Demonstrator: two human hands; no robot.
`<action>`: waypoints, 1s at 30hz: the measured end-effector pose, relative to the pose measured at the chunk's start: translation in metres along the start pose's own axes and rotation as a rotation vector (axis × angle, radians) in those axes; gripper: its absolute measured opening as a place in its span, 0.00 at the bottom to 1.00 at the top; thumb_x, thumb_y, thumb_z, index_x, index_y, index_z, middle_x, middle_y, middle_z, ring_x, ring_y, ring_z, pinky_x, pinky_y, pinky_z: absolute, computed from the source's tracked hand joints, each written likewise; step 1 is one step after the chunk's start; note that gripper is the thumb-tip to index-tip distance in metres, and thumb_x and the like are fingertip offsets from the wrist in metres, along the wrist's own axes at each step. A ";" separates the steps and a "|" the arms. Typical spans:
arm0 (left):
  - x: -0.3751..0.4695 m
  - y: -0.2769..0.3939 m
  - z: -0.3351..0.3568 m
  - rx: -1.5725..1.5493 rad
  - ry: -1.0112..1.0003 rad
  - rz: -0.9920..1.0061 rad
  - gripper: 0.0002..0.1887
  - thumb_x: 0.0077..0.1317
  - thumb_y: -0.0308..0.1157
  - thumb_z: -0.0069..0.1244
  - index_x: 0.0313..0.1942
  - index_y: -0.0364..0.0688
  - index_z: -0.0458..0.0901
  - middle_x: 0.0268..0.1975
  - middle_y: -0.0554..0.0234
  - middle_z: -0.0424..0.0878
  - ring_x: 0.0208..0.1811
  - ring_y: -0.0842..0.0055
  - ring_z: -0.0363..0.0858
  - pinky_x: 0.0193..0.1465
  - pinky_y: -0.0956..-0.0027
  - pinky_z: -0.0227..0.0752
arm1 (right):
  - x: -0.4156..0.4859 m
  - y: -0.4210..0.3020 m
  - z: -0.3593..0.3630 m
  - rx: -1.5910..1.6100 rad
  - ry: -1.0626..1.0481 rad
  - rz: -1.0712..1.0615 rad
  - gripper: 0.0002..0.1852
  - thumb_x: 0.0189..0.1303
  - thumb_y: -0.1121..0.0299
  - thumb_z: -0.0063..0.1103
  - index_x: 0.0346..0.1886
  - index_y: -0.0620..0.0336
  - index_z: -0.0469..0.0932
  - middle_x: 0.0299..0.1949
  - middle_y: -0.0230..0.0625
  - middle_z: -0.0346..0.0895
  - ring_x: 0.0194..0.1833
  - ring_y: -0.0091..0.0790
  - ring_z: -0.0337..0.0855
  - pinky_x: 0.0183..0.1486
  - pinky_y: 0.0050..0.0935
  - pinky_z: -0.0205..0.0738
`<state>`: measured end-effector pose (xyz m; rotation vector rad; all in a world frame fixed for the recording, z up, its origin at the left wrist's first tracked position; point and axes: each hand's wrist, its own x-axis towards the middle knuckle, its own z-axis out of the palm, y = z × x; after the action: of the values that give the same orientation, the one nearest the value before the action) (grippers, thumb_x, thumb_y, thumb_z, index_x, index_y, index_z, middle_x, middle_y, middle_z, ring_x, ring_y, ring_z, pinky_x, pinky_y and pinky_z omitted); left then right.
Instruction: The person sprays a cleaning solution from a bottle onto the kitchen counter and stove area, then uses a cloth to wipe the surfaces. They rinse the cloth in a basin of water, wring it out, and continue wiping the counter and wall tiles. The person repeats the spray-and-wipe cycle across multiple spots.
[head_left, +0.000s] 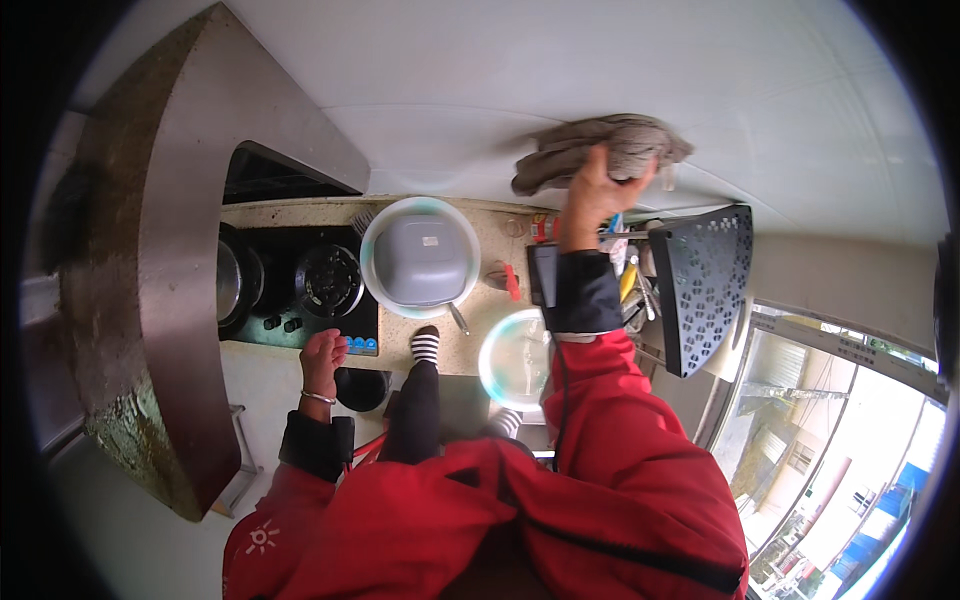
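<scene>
My right hand (606, 187) presses a bunched grey-brown cloth (581, 146) to the white wall (465, 60) above the counter. Some of the cloth is blurred. Beside the front edge of the gas cooktop (285, 337), my left hand (324, 360) hangs in the air with nothing in it; how far its fingers are spread is hard to see. Below the wall, a grey plastic tub (420, 259) sits in a pale round basin (474, 255) on the speckled counter (491, 251). One striped-sock foot (425, 346) rests on the counter's edge.
A metal range hood (180, 225) juts out at the left above the cooktop and a pan (227, 281). A second basin (517, 360) with liquid, red-handled scissors (511, 281), a utensil rack with a black perforated panel (705, 289) and a window (810, 442) lie to the right.
</scene>
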<state>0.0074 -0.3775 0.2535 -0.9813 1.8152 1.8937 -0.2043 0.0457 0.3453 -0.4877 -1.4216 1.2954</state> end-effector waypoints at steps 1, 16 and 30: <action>0.000 0.000 0.000 0.005 0.005 -0.005 0.11 0.67 0.39 0.49 0.42 0.42 0.78 0.33 0.68 0.82 0.31 0.83 0.78 0.34 0.80 0.71 | -0.023 0.010 0.006 -0.015 -0.034 0.043 0.36 0.45 0.73 0.67 0.60 0.69 0.62 0.51 0.44 0.71 0.49 0.37 0.73 0.57 0.33 0.67; 0.009 -0.012 -0.071 0.073 0.214 -0.042 0.12 0.65 0.39 0.51 0.42 0.41 0.78 0.32 0.65 0.81 0.31 0.81 0.79 0.34 0.78 0.71 | -0.174 0.114 0.033 -0.176 -0.559 0.675 0.18 0.47 0.71 0.69 0.42 0.68 0.77 0.34 0.38 0.81 0.34 0.28 0.79 0.38 0.28 0.75; -0.003 -0.032 -0.076 0.010 0.221 -0.100 0.12 0.65 0.39 0.51 0.42 0.42 0.79 0.33 0.66 0.81 0.32 0.80 0.79 0.36 0.77 0.71 | -0.145 0.104 0.022 0.049 -0.335 0.621 0.18 0.49 0.72 0.68 0.44 0.68 0.76 0.35 0.34 0.80 0.36 0.26 0.77 0.42 0.26 0.73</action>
<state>0.0494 -0.4468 0.2365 -1.2965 1.8536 1.7743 -0.2141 -0.0528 0.1961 -0.7414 -1.5672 1.9761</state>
